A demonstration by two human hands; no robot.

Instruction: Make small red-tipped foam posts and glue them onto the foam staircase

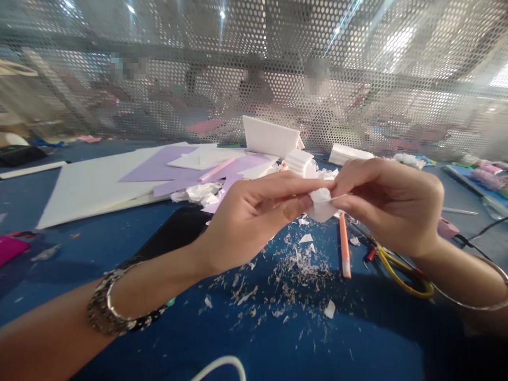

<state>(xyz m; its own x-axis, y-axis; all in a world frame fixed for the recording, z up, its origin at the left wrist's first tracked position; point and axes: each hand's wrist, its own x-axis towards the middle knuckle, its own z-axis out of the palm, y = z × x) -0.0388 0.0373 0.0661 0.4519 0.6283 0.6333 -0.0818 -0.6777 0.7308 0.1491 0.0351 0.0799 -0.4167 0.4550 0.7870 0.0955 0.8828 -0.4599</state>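
Note:
Both hands meet in front of me above the blue table. Between their fingertips is a small piece of thin white paper point(322, 210) with a rounded white lump at its top; what the lump is I cannot make out. My left hand point(254, 217) pinches the paper from the left with thumb and forefinger. From the right, my right hand point(389, 203) grips its edge between thumb and forefinger. Beneath them, white and grey shavings point(299, 270) lie scattered. An orange craft knife or pen point(344, 246) lies just below my right hand.
White boards point(91, 180) and purple sheets point(159, 165) are piled at the left. Folded white pieces point(272, 136) stand behind my hands. Yellow-handled scissors point(400, 275) lie at right, near cables. A perforated metal screen point(159, 106) closes off the back, with people beyond it.

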